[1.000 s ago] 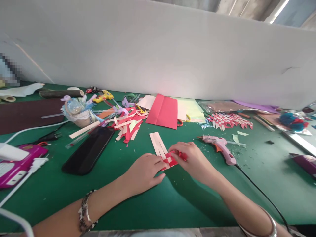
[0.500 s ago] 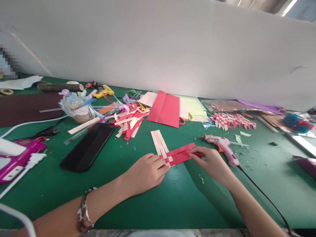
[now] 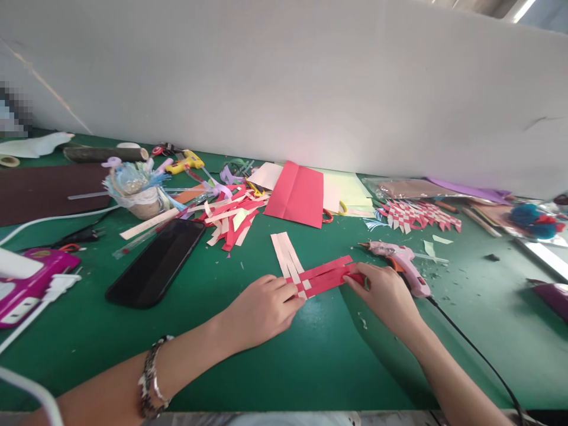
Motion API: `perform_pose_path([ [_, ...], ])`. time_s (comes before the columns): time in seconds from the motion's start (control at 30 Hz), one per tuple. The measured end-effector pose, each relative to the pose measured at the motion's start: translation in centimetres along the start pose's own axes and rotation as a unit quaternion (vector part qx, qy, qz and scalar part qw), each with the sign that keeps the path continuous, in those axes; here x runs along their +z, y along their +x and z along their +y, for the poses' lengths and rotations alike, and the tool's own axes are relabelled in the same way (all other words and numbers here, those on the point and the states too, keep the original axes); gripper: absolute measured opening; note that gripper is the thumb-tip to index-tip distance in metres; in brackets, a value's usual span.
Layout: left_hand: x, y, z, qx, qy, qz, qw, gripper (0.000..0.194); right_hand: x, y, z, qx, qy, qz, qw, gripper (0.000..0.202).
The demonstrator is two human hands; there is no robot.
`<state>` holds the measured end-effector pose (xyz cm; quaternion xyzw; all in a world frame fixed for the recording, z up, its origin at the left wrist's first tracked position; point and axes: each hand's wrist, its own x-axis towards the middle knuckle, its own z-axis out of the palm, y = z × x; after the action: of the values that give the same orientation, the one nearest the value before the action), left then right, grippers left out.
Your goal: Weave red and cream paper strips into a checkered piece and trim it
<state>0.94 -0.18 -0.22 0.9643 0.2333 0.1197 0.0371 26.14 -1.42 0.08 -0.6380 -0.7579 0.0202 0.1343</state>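
Red paper strips [image 3: 328, 277] and pale pink paper strips [image 3: 284, 251] cross each other in a small woven check in front of me. My left hand [image 3: 268, 307] is closed over the left end of the weave, its fingertips pressing near the crossing. Toward the right end, my right hand [image 3: 379, 290] pinches a red strip between thumb and fingers. The pink strips stick out away from me, beyond my left fingers. Parts of the weave under my left fingers are hidden.
A pink glue gun [image 3: 402, 263] with a black cord lies just right of my right hand. To the left are a black phone [image 3: 157, 263] and a pile of cut strips [image 3: 235, 219]. Folded red paper [image 3: 295, 195] and finished woven pieces [image 3: 412, 216] lie farther back.
My right hand has shifted slightly right along the red strips, with its fingers still pinched. My left hand has stayed in place on the weave.
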Motion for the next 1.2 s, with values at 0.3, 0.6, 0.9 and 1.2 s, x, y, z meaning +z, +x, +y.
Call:
perform_pose_path([
  [0.3, 0.0, 0.0, 0.0, -0.003, -0.002, 0.01, 1.0, 0.026, 0.3, -0.3, -0.1, -0.004, -0.066, 0.03, 0.997, 0.028],
  [0.6, 0.0, 0.0, 0.0, -0.002, -0.002, 0.007, 1.0, 0.024, 0.9, -0.5, 0.5, -0.053, -0.123, 0.057, 0.989, 0.041],
  [0.9, 0.0, 0.0, 0.0, -0.004, -0.002, 0.008, 1.0, 0.024, 1.3, -0.4, 1.3, -0.095, -0.113, 0.05, 0.988, 0.038],
  [1.2, 0.1, 0.0, 0.1, -0.002, -0.001, 0.004, 1.0, 0.024, 0.8, -0.3, 1.7, -0.094, -0.092, 0.031, 0.991, 0.033],
])
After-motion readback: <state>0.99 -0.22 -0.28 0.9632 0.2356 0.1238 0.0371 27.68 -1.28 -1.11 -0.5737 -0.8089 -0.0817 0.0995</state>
